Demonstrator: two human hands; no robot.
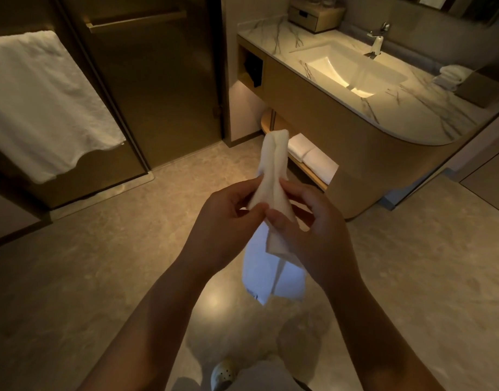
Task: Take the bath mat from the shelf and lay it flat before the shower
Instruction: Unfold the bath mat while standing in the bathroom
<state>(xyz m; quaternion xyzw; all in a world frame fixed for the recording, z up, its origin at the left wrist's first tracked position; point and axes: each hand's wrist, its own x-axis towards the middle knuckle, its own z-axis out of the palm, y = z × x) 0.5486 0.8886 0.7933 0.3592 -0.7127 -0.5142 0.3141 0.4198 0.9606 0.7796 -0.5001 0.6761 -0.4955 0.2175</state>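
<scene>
both hands, left hand and right hand, pinch a white bath mat hanging above the tan stone floor, between the shower door and marble sink counter.

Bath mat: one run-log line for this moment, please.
phase: unfolding | bath mat: off shelf, bunched, hanging | left hand: gripping mat | right hand: gripping mat | floor: mat not laid

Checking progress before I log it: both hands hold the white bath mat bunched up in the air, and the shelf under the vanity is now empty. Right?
Not quite. The head view shows both hands, left hand and right hand, holding the bath mat bunched in the air, but the shelf still holds folded white towels.
</scene>
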